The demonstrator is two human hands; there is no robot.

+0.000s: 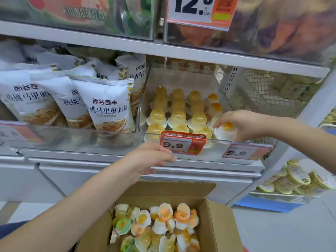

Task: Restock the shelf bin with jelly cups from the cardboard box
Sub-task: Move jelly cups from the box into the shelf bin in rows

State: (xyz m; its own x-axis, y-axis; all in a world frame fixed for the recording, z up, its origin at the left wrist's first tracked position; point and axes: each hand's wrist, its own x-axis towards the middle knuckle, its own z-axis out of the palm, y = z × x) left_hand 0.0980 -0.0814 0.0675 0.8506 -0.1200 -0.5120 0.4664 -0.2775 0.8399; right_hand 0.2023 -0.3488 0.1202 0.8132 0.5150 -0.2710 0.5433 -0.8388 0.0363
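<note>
A clear shelf bin (143,99) holds rows of upside-down yellow jelly cups (177,115). My right hand (241,124) is inside the bin at its front right corner, fingers shut on one jelly cup (226,130) with an orange centre. My left hand (149,159) hovers in front of the bin just below its red 9.9 price tag (182,143), fingers curled loosely; nothing shows in it. Below, an open cardboard box (216,220) holds several loose jelly cups (161,222) in yellow, orange and green.
White bread bags (105,104) fill the bin to the left. Above, a shelf carries clear bins and a 12.8 price sign (198,10). A wire mesh basket (269,91) stands to the right, with yellow packs (298,177) on a lower right shelf.
</note>
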